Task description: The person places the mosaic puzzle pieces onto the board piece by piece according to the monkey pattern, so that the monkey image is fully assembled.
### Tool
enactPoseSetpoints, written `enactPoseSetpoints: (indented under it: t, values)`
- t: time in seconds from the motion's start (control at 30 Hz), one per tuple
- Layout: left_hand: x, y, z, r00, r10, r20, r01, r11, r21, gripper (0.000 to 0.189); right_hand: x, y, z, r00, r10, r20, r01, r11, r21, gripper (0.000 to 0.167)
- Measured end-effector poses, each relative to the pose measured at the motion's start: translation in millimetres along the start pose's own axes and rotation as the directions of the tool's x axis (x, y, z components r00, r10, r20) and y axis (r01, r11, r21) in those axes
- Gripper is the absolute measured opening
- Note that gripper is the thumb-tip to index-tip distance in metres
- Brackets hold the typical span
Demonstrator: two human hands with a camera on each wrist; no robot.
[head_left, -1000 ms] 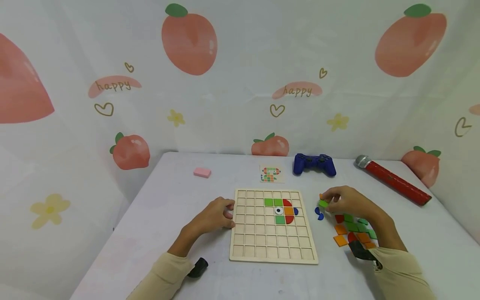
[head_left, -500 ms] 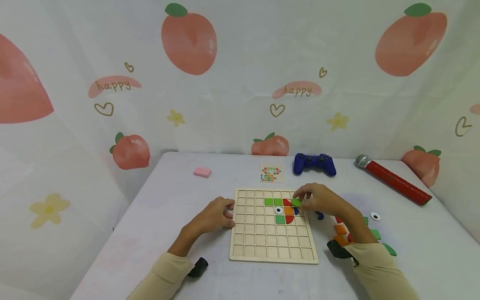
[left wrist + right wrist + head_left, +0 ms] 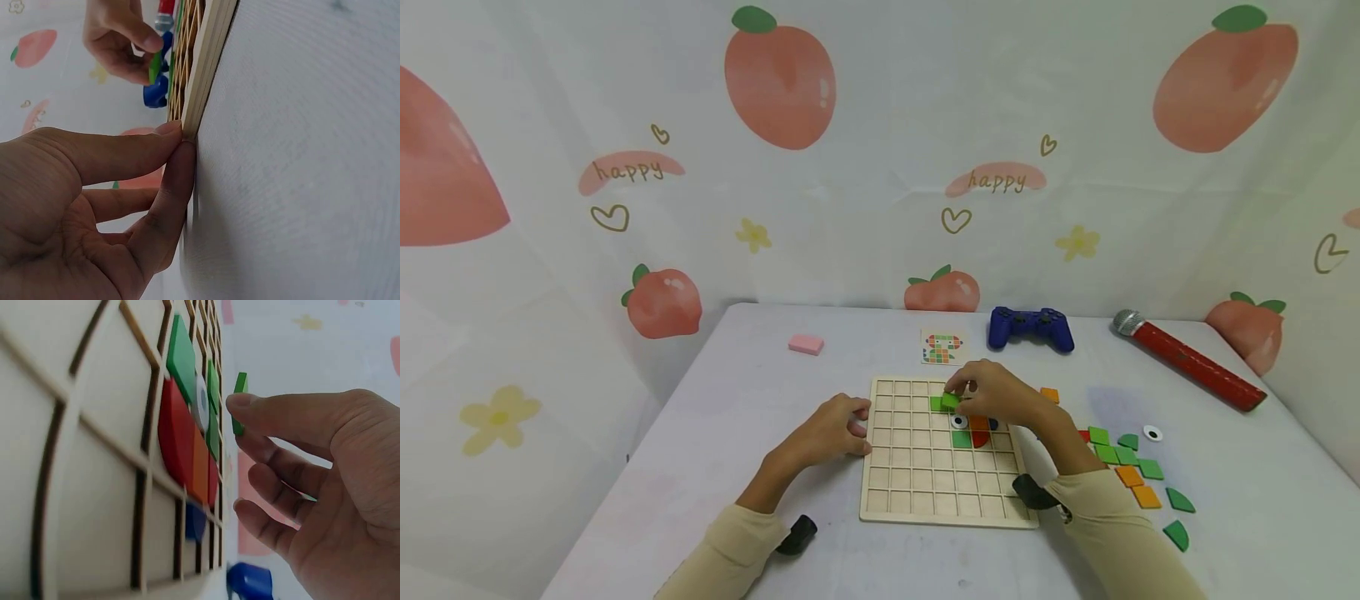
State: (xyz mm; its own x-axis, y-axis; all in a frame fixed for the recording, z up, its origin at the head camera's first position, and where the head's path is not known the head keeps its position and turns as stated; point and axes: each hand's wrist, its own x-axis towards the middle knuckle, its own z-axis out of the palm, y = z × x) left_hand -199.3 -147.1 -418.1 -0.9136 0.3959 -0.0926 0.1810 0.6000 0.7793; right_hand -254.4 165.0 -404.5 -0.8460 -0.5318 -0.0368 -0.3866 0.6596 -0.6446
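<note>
A square wooden grid board (image 3: 901,482) lies on the table. My left hand (image 3: 829,430) rests at its left edge; in the left wrist view the thumb and a finger (image 3: 181,167) touch the rim. Over the board's upper part, my right hand (image 3: 1000,393) pinches a green square tile (image 3: 240,403) between thumb and fingers, raised off the board. Below it sit an eye tile (image 3: 958,422), an orange square (image 3: 979,423), a red rounded tile (image 3: 981,438) and a teal-green square (image 3: 961,439). Part of the pattern is hidden by the right hand.
Loose green tiles (image 3: 1126,456), orange tiles (image 3: 1146,497) and another eye tile (image 3: 1152,433) lie right of the board. Behind it are a pattern card (image 3: 942,347), a blue game controller (image 3: 1031,328), a red microphone (image 3: 1198,364) and a pink block (image 3: 806,344).
The right hand has carried the green tile leftward from the loose pile to over the board's upper part. The left hand has stayed at the board's edge.
</note>
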Motion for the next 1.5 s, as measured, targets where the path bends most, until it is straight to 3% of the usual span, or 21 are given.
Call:
enactPoseSetpoints:
  t: [0.67,1.5]
  values:
    - [-0.2,0.7,0.0,1.0,-0.03,0.005,0.03,1.0,-0.007,0.073,29.4,-20.3,28.7,0.997,-0.081,-0.002,0.081,0.995,-0.054,0.027]
    - [0.0,1.3,-0.6,1.0,-0.015,0.004,0.015,1.0,-0.005,0.067,29.4,-24.0,32.5,0.996,-0.091,-0.014,0.09,0.995,-0.051,0.017]
